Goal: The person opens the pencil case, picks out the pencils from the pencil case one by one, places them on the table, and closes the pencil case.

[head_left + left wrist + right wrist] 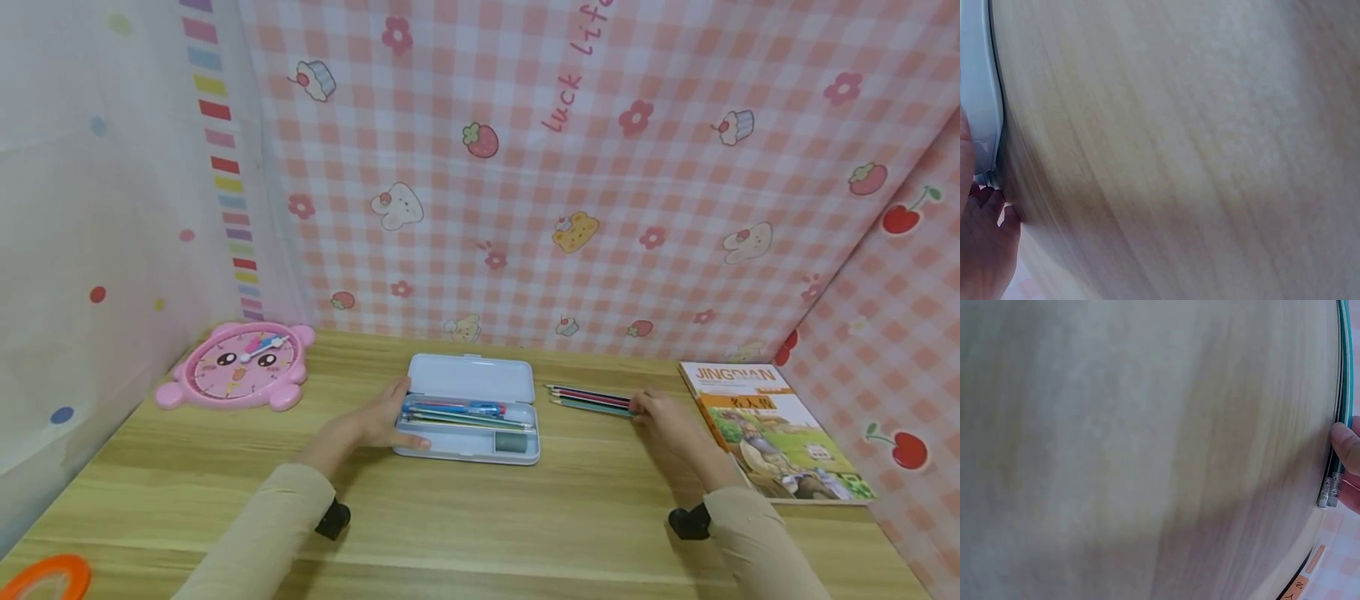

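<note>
A white pencil case [472, 379] lies with its lid folded back on the wooden table. My left hand [375, 423] grips its left end, thumb over the front rim and fingers toward the hinge. Inside the case are a blue pen [457, 408], several pencils [468, 422] and a grey-green block [511, 442] in the right corner compartment. To the right of the case, my right hand [667, 421] pinches a bundle of several pencils [588, 400] near their eraser ends. Their points face the case. In the right wrist view, the thumb presses on the green pencils [1342, 375].
A pink animal-faced toy clock [243, 367] lies at the left. At the right a book [776, 433] lies just beyond my right hand. An orange ring-shaped thing [71, 575] is cut off at the bottom left. A checked cloth [487, 192] hangs behind the table.
</note>
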Available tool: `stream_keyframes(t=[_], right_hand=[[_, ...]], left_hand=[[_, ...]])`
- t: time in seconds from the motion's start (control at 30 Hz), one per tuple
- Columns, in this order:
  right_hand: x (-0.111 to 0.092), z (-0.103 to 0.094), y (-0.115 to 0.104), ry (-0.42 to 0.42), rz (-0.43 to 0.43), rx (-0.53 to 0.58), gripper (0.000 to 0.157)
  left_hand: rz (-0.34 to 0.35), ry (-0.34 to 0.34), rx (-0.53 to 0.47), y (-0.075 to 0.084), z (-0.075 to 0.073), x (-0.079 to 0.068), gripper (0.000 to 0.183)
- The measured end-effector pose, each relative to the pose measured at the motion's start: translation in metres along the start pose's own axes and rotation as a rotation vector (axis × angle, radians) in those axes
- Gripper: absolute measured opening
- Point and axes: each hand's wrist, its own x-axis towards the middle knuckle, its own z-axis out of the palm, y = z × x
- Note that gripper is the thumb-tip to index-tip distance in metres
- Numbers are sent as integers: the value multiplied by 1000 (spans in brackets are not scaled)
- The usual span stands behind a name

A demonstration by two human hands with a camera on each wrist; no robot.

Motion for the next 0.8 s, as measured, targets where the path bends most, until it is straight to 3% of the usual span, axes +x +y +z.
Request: stream_keyframes(t=[0.5, 0.63, 0.8], right_hand=[[4, 3, -1, 15, 74, 37, 12], [12, 2, -13, -1, 111, 43, 23], [29, 5, -40, 1, 67, 75, 26]], left_hand=[[1, -1, -8, 0, 0, 0, 118], [0, -3, -7, 0, -1, 0, 119], [-3, -4, -1, 0, 0, 0, 120]])
